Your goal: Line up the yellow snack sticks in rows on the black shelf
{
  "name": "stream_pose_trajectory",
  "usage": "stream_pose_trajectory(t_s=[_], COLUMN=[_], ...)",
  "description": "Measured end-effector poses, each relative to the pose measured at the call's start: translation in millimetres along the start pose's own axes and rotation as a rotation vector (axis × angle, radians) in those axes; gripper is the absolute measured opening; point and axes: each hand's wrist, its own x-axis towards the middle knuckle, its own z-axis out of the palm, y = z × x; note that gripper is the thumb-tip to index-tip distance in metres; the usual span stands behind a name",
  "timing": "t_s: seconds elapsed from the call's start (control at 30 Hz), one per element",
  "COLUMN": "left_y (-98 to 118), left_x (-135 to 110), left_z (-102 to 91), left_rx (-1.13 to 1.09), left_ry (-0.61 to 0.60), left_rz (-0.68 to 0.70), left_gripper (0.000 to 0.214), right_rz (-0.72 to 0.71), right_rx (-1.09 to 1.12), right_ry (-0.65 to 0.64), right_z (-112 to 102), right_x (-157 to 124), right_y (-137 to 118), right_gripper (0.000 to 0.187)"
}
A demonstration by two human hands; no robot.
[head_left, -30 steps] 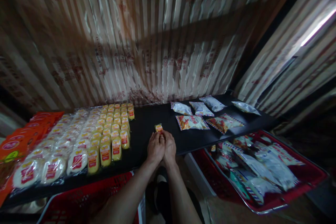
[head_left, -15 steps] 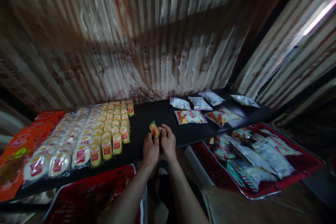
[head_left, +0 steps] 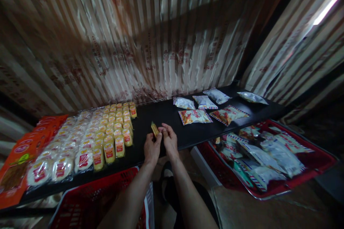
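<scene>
My left hand (head_left: 152, 147) pinches a small yellow snack packet (head_left: 154, 129) and holds it just above the black shelf (head_left: 166, 114). My right hand (head_left: 170, 140) is right beside it, fingers curled, its fingertips close to the packet; whether they touch it is unclear. To the left of my hands, rows of the same small yellow packets (head_left: 118, 128) lie on the shelf.
Round white wrapped cakes (head_left: 61, 150) and orange packs (head_left: 18, 150) fill the shelf's left side. Striped snack bags (head_left: 209, 109) lie on its right. A red basket (head_left: 309, 171) of bags sits at lower right, another red basket (head_left: 94, 200) below left. A striped curtain hangs behind.
The yellow packet went from resting at my fingertips to being lifted and turned on edge in my left hand. My hands drifted slightly left, and my right fingers loosened.
</scene>
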Motion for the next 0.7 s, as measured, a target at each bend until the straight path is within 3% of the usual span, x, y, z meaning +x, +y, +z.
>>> stream_pose_trajectory(t_s=[0.23,0.43,0.53,0.7], left_y=[-6.3,-4.1,0.7,2.8], left_x=[10.1,10.8,8.9,9.7], left_z=[-8.3,-15.9,-19.5,-24.7], left_rx=[-0.296,-0.737,-0.805,-0.814], left_ry=[-0.003,0.029,0.013,0.002], left_rz=[-0.095,-0.244,-0.267,-0.334], left_gripper=[0.016,0.015,0.020,0.024], right_rz=[0.029,0.029,0.041,0.010], right_rx=[0.184,0.176,0.162,0.093], right_ry=[-0.132,-0.074,-0.075,-0.190], right_z=[7.0,6.8,6.8,10.5], right_x=[-0.7,0.8,1.0,-3.4], right_y=[-5.8,-0.1,3.1,4.2], right_gripper=[0.031,0.036,0.035,0.030])
